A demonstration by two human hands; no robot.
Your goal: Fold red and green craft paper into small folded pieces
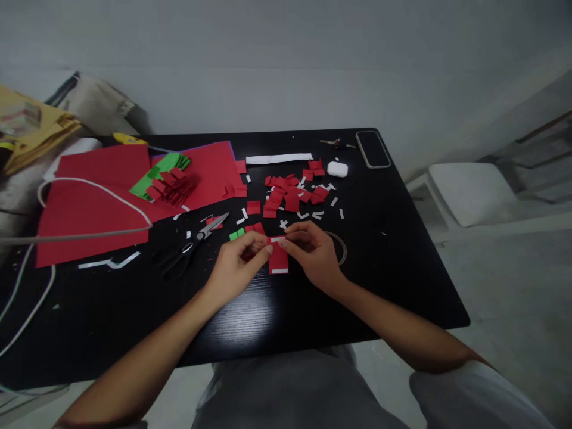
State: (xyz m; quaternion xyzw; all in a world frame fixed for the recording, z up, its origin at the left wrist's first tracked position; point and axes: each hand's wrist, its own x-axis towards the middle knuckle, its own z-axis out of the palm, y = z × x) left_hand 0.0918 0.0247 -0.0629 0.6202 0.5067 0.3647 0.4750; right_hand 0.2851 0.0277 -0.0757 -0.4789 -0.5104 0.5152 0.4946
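A small red paper piece [278, 257] with a white strip along its top edge and another along its bottom edge is held just above the black table. My left hand [241, 259] pinches its left side between thumb and fingers. On the other side, my right hand [315, 253] grips its upper right corner, thumb on the front. Beyond the hands lies a loose heap of folded red paper pieces [291, 199] among white paper scraps [317, 214]. Small green paper pieces [236, 235] rest just behind my left hand.
Black scissors [192, 245] lie left of my hands. A roll of tape [342, 247] sits by my right hand. Large red sheets [98, 208] carry stacked green and red pieces. A phone [372, 149], keys [337, 143] and white case [337, 169] are at the back right. Cables cross the left side.
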